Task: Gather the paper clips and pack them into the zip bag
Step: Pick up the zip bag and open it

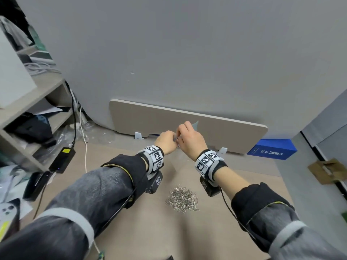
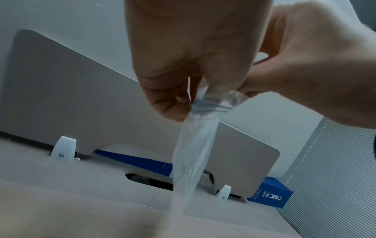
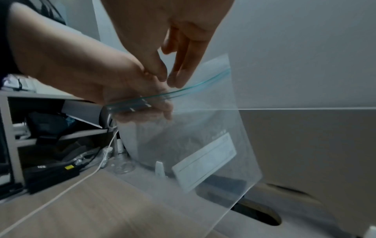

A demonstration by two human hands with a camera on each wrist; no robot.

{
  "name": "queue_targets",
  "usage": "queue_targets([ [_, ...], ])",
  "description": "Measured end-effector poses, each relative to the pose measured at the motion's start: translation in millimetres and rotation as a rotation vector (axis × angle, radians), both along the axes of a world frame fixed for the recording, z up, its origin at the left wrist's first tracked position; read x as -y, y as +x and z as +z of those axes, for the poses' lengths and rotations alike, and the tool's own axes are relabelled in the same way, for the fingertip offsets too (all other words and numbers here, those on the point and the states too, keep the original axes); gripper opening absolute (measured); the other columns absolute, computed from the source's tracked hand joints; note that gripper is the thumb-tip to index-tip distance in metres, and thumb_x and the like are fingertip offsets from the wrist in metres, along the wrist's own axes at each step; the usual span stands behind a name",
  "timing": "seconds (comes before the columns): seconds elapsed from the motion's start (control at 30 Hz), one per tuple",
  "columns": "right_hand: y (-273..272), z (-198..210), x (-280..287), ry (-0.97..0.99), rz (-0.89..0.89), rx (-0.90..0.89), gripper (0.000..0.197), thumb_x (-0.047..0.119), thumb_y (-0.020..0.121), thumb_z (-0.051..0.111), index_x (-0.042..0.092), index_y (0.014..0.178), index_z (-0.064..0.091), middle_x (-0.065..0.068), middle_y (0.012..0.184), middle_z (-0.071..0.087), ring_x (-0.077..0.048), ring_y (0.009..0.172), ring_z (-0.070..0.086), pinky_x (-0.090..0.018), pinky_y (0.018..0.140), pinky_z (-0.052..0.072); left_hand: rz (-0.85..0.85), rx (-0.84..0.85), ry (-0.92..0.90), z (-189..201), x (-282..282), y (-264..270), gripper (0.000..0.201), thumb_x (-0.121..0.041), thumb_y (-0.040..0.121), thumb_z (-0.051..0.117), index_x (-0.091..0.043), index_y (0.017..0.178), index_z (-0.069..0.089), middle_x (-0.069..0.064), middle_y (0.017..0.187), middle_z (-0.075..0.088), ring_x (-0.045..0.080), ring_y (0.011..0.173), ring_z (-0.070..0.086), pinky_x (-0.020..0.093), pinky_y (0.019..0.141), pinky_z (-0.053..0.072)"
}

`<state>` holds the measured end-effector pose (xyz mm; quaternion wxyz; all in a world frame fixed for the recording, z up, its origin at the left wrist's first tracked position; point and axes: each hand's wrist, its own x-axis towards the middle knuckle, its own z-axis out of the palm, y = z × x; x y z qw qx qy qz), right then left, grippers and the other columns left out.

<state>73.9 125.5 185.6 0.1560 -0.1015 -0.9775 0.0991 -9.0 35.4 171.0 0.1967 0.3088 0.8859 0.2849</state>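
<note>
A clear zip bag (image 3: 203,145) with a blue-green zip strip and a white label hangs upright above the table, seen edge-on in the left wrist view as a thin strip, zip bag (image 2: 191,154). My left hand (image 1: 167,141) and right hand (image 1: 188,136) both pinch its top edge at the zip, close together; in the right wrist view the right hand (image 3: 164,77) pinches with thumb and fingers. A pile of silver paper clips (image 1: 183,198) lies on the table, nearer to me than the hands. Nothing shows inside the bag.
A beige panel (image 1: 187,126) on white clips stands along the table's far edge against the grey wall. A blue box (image 1: 272,149) sits behind it at right. At left stand shelves, a black power brick (image 1: 62,159) and cables.
</note>
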Motion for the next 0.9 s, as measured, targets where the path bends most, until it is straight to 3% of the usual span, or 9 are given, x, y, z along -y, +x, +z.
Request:
queue_targets([
  [0.07, -0.7, -0.2, 1.1, 0.014, 0.012, 0.201, 0.016, 0.013, 0.089, 0.049, 0.014, 0.104, 0.053, -0.011, 0.107, 0.057, -0.039, 0.084, 0.061, -0.043, 0.067, 0.049, 0.060, -0.001, 0.034, 2.2, 4.0, -4.1, 0.010, -0.013, 0.078, 0.051, -0.008, 0.072, 0.057, 0.015, 0.078, 0.067, 0.034, 0.075, 0.065, 0.034, 0.073, 0.056],
  [0.13, 1.1, -4.5, -1.2, 0.143, 0.082, 0.463, 0.030, 0.011, 0.090, 0.047, 0.015, 0.120, 0.051, -0.009, 0.120, 0.057, -0.036, 0.101, 0.061, -0.040, 0.074, 0.047, 0.103, -0.048, 0.035, 2.6, 8.3, -9.5, 0.014, -0.012, 0.079, 0.049, -0.007, 0.082, 0.063, 0.016, 0.087, 0.069, 0.036, 0.083, 0.065, 0.032, 0.074, 0.053],
  [0.23, 2.3, -7.3, -0.8, 0.294, 0.106, 0.655, 0.036, 0.007, 0.090, 0.044, 0.014, 0.124, 0.054, -0.009, 0.120, 0.062, -0.032, 0.103, 0.063, -0.038, 0.081, 0.050, 0.097, -0.092, 0.014, 2.6, 14.2, -16.7, 0.013, -0.008, 0.077, 0.047, -0.016, 0.075, 0.056, 0.013, 0.088, 0.068, 0.037, 0.083, 0.063, 0.032, 0.068, 0.049],
  [0.37, -6.7, -6.6, 17.9, 0.399, 0.184, 0.621, 0.031, 0.005, 0.089, 0.045, 0.009, 0.116, 0.058, -0.010, 0.114, 0.065, -0.032, 0.099, 0.064, -0.038, 0.072, 0.047, 0.025, -0.139, -0.041, 0.2, 18.7, -18.3, 0.013, -0.007, 0.073, 0.049, -0.019, 0.076, 0.053, 0.008, 0.086, 0.065, 0.033, 0.085, 0.059, 0.030, 0.068, 0.040],
  [0.5, -15.1, -24.7, 40.5, 0.424, 0.263, 0.753, 0.020, 0.007, 0.089, 0.048, 0.003, 0.107, 0.056, -0.011, 0.106, 0.065, -0.032, 0.096, 0.066, -0.037, 0.067, 0.047, 0.034, -0.180, -0.044, -4.7, 24.9, -21.7, 0.013, -0.004, 0.074, 0.049, -0.016, 0.070, 0.051, 0.010, 0.084, 0.064, 0.036, 0.087, 0.061, 0.032, 0.069, 0.045],
  [0.6, -18.6, -32.6, 48.4, 0.414, 0.241, 0.844, 0.015, 0.009, 0.093, 0.047, 0.004, 0.103, 0.057, -0.011, 0.103, 0.068, -0.030, 0.097, 0.065, -0.035, 0.071, 0.045, 0.077, -0.279, -0.059, -3.6, 36.9, -29.0, 0.019, -0.001, 0.073, 0.045, -0.011, 0.083, 0.059, 0.010, 0.094, 0.064, 0.034, 0.088, 0.060, 0.034, 0.072, 0.046],
  [0.7, -26.7, -33.8, 56.4, 0.464, 0.289, 0.781, 0.018, 0.007, 0.093, 0.046, 0.006, 0.102, 0.062, -0.011, 0.100, 0.069, -0.030, 0.096, 0.061, -0.034, 0.071, 0.041, 0.102, -0.412, -0.118, -2.6, 52.8, -34.1, 0.024, 0.000, 0.075, 0.047, -0.009, 0.095, 0.058, 0.011, 0.102, 0.053, 0.035, 0.076, 0.054, 0.034, 0.065, 0.038],
  [0.8, -39.8, -42.2, 63.5, 0.402, 0.338, 0.685, 0.019, 0.007, 0.090, 0.048, 0.007, 0.102, 0.062, -0.011, 0.100, 0.069, -0.030, 0.104, 0.055, -0.035, 0.078, 0.043, 0.128, -0.514, -0.184, -6.0, 66.3, -38.2, 0.023, 0.000, 0.077, 0.051, -0.009, 0.099, 0.053, 0.012, 0.106, 0.045, 0.034, 0.072, 0.053, 0.036, 0.059, 0.034],
  [0.9, -44.0, -60.1, 63.6, 0.373, 0.361, 0.694, 0.030, 0.008, 0.088, 0.049, 0.008, 0.115, 0.062, -0.012, 0.115, 0.065, -0.031, 0.118, 0.050, -0.039, 0.102, 0.038, 0.147, -0.482, -0.213, -15.4, 80.6, -41.9, 0.026, 0.000, 0.078, 0.052, -0.010, 0.102, 0.052, 0.013, 0.108, 0.046, 0.037, 0.077, 0.058, 0.037, 0.060, 0.035],
])
